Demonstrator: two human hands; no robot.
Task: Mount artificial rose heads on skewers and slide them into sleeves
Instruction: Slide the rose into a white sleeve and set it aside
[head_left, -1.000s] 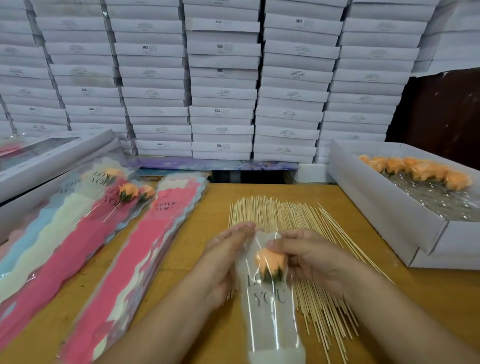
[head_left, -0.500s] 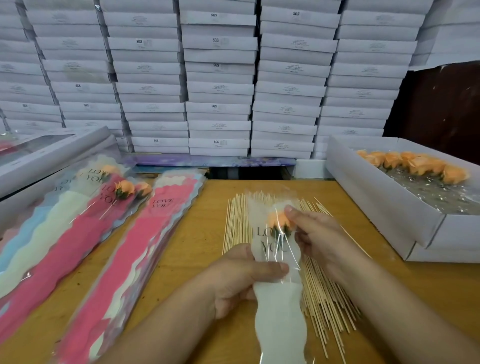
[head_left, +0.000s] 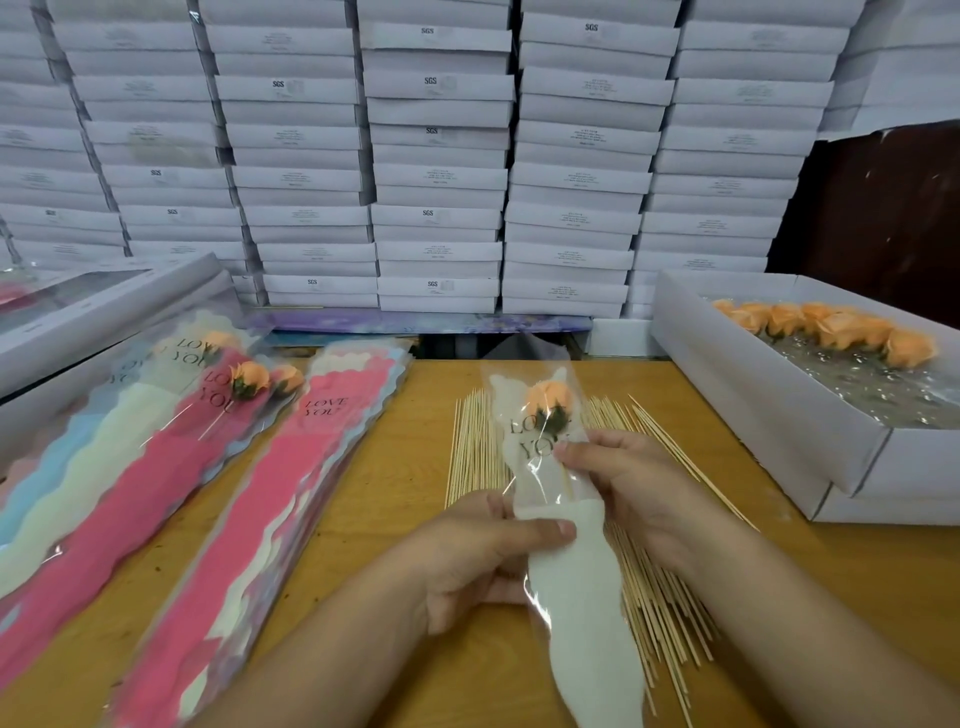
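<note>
A clear sleeve (head_left: 569, 561) with a white lining and "LOVE YOU" print is held over the middle of the table. Inside its top sits an orange rose head (head_left: 549, 399) on a thin skewer. My left hand (head_left: 483, 551) pinches the sleeve's left edge at mid-length, thumb across the front. My right hand (head_left: 623, 478) grips the sleeve from the right, just under the rose. Beneath them lies a spread of bamboo skewers (head_left: 654, 587). Loose orange rose heads (head_left: 831, 327) fill the far end of a white box (head_left: 769, 410) at right.
A stack of empty pink and white sleeves (head_left: 270, 509) lies left of centre. Further left, finished sleeved roses (head_left: 156, 415) lie in a pile. A windowed grey box (head_left: 104, 306) stands far left. White cartons (head_left: 436, 156) are stacked along the back.
The sleeve with the rose has slid away from me across the skewers. My left hand moved from the sleeve's top down to its middle, and my right hand shifted below the rose.
</note>
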